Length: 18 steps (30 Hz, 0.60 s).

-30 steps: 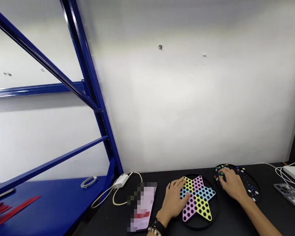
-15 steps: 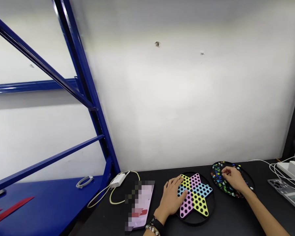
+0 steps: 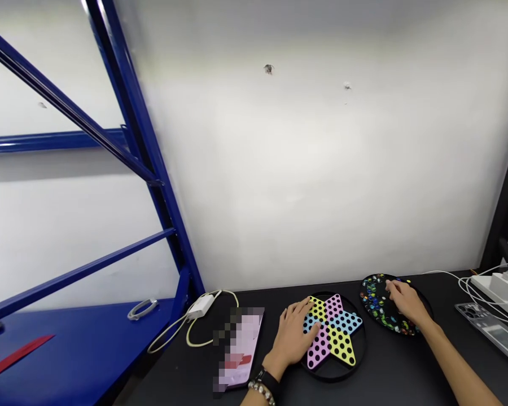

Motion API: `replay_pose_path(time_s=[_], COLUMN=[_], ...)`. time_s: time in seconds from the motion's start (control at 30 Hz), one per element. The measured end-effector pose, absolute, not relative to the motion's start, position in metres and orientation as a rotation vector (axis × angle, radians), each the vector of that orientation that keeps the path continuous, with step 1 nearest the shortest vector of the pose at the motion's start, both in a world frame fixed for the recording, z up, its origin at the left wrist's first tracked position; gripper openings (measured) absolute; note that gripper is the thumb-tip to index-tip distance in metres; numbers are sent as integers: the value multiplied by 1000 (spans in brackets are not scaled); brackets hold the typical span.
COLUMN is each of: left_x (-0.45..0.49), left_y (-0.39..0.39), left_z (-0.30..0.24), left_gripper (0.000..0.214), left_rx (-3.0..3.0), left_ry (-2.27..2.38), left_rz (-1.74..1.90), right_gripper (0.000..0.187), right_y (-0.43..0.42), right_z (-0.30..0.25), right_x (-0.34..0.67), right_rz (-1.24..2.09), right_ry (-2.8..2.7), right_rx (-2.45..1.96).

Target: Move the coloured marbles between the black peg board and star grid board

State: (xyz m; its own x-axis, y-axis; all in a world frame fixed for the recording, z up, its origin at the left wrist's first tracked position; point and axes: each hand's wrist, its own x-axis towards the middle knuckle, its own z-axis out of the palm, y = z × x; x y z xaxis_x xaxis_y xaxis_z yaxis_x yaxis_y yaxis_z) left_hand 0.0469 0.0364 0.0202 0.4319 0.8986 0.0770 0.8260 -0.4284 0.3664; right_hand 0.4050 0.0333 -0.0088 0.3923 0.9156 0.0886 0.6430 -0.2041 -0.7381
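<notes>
1. White wall [image 3: 322, 169] filled most of the view, evenly lit and brightest near the centre. Two small dark marks [image 3: 268, 69] sat high up on it.
2. Blue metal rack [image 3: 152, 169] stood at left, with slanted braces and a horizontal rail.
3. Blue shelf surface [image 3: 88, 349] lay low at left and carried a red strip [image 3: 17, 358].
4. Black tabletop [image 3: 406, 372] ran along the foot of the wall, just beside the rack.
5. Dark upright post [image 3: 506, 208] stood at the far right edge.

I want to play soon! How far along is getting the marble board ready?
Barely started, it seems. Done: nothing visible; every hole in the colourful star-shaped peg board looks empty. In hand: the left hand lies flat on the board's left side, while the right hand reaches into the round black tray of coloured glass marbles. Left: all the holes.
</notes>
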Motion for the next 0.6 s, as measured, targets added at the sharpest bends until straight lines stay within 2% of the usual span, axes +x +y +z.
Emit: replay_pose_path(time_s=[0.13, 0.33, 0.6], left_x=[47, 47, 47], left_y=[37, 38, 39], left_z=[19, 16, 14], left_gripper=[55, 55, 55], left_rx=[2412, 2419, 2416], left_ry=[1499, 1489, 1478], left_rz=[379, 387, 400], right_gripper=[46, 47, 61], right_y=[28, 28, 25], right_z=[-8, -6, -1], right_x=[400, 403, 389], right_rz=[407, 444, 608], right_ry=[-1470, -1508, -1620], right_rx=[-2065, -1939, -1817])
